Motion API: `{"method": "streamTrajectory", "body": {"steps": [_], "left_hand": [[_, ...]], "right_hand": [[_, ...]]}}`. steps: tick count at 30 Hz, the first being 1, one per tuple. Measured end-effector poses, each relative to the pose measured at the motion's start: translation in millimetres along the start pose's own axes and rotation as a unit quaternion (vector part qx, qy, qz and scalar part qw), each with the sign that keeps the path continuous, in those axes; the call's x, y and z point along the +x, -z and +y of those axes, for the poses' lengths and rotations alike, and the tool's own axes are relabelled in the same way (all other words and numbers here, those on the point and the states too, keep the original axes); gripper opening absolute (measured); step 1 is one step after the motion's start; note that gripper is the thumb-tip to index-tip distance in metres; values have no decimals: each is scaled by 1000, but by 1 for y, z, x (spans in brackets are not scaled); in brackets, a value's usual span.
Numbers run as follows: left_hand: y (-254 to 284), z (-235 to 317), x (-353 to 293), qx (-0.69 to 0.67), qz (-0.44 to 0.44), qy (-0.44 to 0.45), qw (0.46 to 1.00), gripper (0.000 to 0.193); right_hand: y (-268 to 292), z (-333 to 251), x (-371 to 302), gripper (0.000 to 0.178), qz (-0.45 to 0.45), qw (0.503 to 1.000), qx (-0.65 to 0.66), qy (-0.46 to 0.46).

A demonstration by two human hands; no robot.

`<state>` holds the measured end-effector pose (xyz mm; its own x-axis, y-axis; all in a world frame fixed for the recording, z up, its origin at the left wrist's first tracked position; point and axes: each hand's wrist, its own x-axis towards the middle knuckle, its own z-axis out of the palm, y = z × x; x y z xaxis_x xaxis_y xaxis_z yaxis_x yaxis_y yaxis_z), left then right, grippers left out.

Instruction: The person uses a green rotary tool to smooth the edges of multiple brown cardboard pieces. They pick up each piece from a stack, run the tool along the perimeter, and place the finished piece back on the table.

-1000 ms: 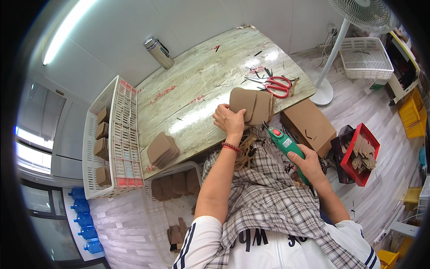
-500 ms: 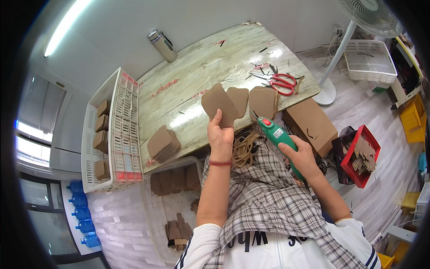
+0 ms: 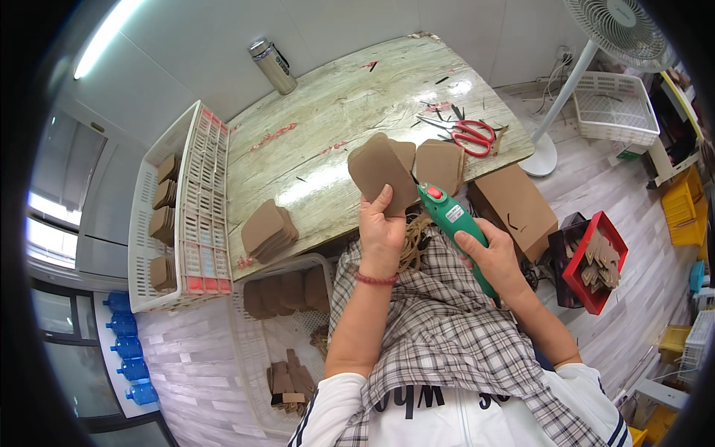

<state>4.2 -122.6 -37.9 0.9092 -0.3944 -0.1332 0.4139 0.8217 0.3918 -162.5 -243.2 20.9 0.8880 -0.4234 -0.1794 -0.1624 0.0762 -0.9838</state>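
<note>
My left hand (image 3: 383,235) is closed on a brown rounded piece (image 3: 381,175), the thumb lying on its face, held up above the table's near edge. In my right hand (image 3: 491,261) is a green electric cutter (image 3: 451,216) with a red button. The cutter's tip is at the right edge of the brown piece; whether it touches cannot be told. Behind the held piece lies a partly hidden brown piece (image 3: 404,153). A stack of brown pieces (image 3: 439,165) lies just right of it. Another stack (image 3: 269,229) sits at the table's left near corner.
Red-handled scissors (image 3: 471,136) and dark scraps lie on the table (image 3: 335,104), with a steel flask (image 3: 272,67) at the back. A white crate (image 3: 212,201) stands left; a lower basket (image 3: 249,350) holds brown pieces. At right are a cardboard box (image 3: 514,208), a red tray (image 3: 596,298) and a fan (image 3: 573,89).
My left hand and the brown piece have moved slightly right, toward the cutter. The cutter's tip now meets the piece's edge in the picture; before, a gap separated them.
</note>
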Motion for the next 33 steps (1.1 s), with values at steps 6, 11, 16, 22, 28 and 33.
{"method": "streamTrajectory", "body": {"steps": [6, 11, 16, 22, 28, 33], "left_hand": [[4, -13, -9, 21, -40, 37, 998, 40], [5, -24, -19, 27, -54, 71, 996, 39], [23, -29, -14, 55, -76, 77, 993, 38], [24, 1, -11, 166, -84, 106, 977, 32], [32, 42, 0, 334, -143, 149, 919, 40], [35, 57, 1, 416, -156, 184, 877, 39]], "right_hand": [[0, -14, 1, 33, 21, 1000, -1, 10], [6, -16, 5, 33, 35, 999, 16, 6], [13, -17, 4, 32, 39, 999, 27, -18], [35, -21, -3, 32, -17, 999, -6, -35], [51, -18, -10, 33, -70, 994, -74, -47], [52, -14, -15, 38, -81, 986, -140, -31]]}}
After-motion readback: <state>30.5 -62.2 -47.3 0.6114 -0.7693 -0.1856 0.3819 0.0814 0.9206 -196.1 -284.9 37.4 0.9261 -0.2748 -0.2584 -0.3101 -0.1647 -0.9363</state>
